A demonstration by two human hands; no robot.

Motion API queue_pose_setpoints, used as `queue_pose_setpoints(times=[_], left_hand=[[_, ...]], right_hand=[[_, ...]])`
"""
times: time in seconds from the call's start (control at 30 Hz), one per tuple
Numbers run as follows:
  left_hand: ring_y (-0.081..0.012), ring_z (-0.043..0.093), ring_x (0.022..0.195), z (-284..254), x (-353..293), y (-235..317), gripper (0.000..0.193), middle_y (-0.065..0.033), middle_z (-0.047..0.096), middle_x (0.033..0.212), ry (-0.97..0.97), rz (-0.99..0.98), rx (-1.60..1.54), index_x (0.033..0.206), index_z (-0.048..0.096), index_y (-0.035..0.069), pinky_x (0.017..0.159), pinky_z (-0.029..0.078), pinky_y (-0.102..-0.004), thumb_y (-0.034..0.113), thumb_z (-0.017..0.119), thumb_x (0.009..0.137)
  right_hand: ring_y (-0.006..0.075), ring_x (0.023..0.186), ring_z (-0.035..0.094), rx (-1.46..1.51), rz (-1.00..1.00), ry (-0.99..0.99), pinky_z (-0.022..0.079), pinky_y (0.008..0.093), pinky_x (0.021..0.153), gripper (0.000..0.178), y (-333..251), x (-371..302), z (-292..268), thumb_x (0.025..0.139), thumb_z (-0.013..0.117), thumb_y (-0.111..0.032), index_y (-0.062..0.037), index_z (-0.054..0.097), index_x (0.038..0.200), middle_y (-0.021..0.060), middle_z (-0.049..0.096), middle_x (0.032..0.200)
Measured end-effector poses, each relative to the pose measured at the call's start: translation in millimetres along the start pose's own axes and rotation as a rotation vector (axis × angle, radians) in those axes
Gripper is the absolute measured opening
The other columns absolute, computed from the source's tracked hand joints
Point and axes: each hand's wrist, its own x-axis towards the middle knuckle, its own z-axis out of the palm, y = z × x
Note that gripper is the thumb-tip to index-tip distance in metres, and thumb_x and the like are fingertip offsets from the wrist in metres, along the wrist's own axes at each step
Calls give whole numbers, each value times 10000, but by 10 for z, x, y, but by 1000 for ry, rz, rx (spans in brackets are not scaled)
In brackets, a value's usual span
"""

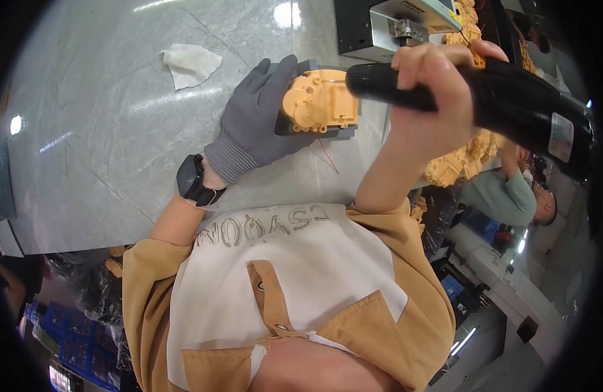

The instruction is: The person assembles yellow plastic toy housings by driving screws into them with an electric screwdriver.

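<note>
My left hand (257, 114), in a grey glove, grips the left side of an orange moulded plastic housing (324, 101). The housing sits in a dark grey block fixture (344, 132) on the table. A thin red wire (328, 155) trails from the near side of the fixture. My bare right hand (438, 81) is wrapped around a thick black electric screwdriver (527, 98), held tilted above the table. Its left end overlaps the housing's right edge in the picture. I cannot tell whether the two touch, and the bit is out of sight.
A metal-and-black screw feeder box (399, 29) stands beyond the fixture. More orange housings (463, 157) are piled to the right. A crumpled white cloth (191, 64) lies on the grey table (118, 130). Another person (510, 196) sits at the far right.
</note>
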Motion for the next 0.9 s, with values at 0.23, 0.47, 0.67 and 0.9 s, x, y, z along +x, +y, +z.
queue_pose_setpoints(times=[0.23, 0.47, 0.67, 0.9], left_hand=[[-341, 513, 1053, -33, -45, 12, 916, -145, 541, 1152, -63, 13, -26, 1287, 320, -20, 983, 357, -448, 238, 810, 558], [-289, 562, 950, -25, -38, -53, 841, -137, 575, 1024, -50, -4, -22, 1242, 390, 1, 977, 366, -448, 257, 800, 555], [-299, 547, 981, -117, 33, -108, 846, -145, 562, 1059, -94, -13, -17, 1244, 380, -12, 984, 351, -473, 287, 791, 567], [-317, 503, 1016, -134, 128, 138, 789, -159, 505, 1121, -151, 32, -79, 1224, 376, -31, 1027, 259, -485, 390, 723, 654]], right_hand=[[195, 497, 460, 44, 74, -80, 424, 395, 599, 435, 114, -29, 3, 701, 486, 46, -46, 360, 1106, 90, 495, 622], [192, 501, 462, -107, 120, -161, 420, 397, 599, 382, 148, -19, 60, 701, 497, 52, -63, 392, 1050, 99, 519, 641], [183, 478, 449, -73, 43, -218, 427, 381, 560, 358, 278, 14, 204, 696, 504, 66, -58, 393, 1013, 93, 507, 637], [156, 480, 433, 38, 157, 62, 400, 324, 538, 334, 110, -5, 89, 684, 543, 46, -70, 403, 964, 54, 466, 619]])
